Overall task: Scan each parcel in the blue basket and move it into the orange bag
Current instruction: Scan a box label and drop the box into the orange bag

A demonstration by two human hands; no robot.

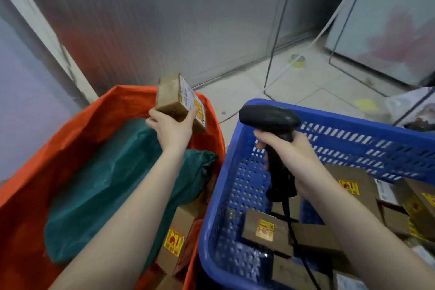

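My left hand grips a small cardboard parcel with a white label and a yellow sticker, held up over the far rim of the orange bag. My right hand grips the handle of a black barcode scanner above the left end of the blue basket, its head turned toward the parcel. Several cardboard parcels with yellow stickers lie in the basket. Inside the bag lie a green plastic parcel and cardboard boxes.
The bag and basket stand side by side on a pale tiled floor. A grey wall rises behind them, and a thin metal frame stands at the back right. A roll of yellow tape lies on the floor. The scanner's cable runs down into the basket.
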